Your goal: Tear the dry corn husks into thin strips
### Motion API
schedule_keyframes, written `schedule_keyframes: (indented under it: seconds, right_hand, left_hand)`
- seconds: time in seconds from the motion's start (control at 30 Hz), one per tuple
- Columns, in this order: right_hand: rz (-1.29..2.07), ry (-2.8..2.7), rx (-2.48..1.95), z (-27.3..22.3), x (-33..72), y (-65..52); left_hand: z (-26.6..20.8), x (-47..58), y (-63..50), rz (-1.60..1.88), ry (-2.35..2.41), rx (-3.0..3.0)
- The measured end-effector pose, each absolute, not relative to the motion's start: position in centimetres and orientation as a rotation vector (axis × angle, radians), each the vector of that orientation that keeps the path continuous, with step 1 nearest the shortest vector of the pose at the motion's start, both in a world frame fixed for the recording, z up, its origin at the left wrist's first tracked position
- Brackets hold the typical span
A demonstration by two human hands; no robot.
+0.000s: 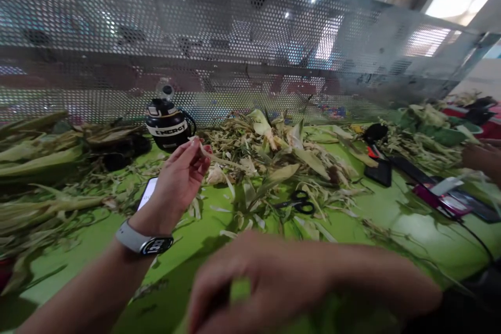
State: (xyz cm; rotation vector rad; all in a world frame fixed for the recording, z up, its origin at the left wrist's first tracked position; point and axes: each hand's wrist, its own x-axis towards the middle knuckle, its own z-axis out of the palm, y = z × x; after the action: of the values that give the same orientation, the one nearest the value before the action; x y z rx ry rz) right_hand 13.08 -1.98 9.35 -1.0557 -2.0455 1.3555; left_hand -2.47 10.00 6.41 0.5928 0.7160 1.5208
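My left hand [183, 177], with a watch on its wrist, pinches a thin pale strip of corn husk [204, 151] between thumb and fingers. Low in the foreground my right hand [250, 282] is curled and smeared by motion, its fingertips running out of the picture; whether it holds anything cannot be made out. Past both hands lies a heap of torn corn husks [274, 167], with loose shreds along its near side. Black-handled scissors [299, 202] rest on the green table [188, 266], their blades partly among the husks.
A black bottle labelled ENERGY [167, 128] stands behind my left hand, and a phone [146, 193] lies partly under that forearm. Whole husks [47, 167] pile up at left. On the right are a dark phone [379, 172] and a purple device [442, 201]. A perforated metal screen [219, 36] closes the back.
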Motion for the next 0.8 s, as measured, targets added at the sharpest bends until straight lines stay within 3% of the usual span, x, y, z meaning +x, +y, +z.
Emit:
schedule_keyframes:
  seconds: [0.07,0.17,0.27,0.5,0.8]
  right_hand:
    - [1.216,-2.375,-1.017,9.5,16.2,-0.4]
    - [0.53,-2.595,-1.586,9.2,21.9,2.0]
    - [0.205,-2.722,-1.985,8.0,25.2,3.2]
    - [0.172,-2.867,-2.009,5.9,25.2,3.3]
    - [0.352,-2.667,-2.051,7.0,27.5,3.9]
  left_hand:
    - [6.3,-2.5,9.9,1.526,0.716,0.609]
    - [6.1,-2.4,9.6,1.517,0.687,0.703]
    - [6.0,-2.2,9.2,1.467,0.652,0.791]
    - [6.0,-1.8,9.1,1.421,0.725,0.764]
    - [6.3,-2.1,9.1,1.41,0.831,0.761]
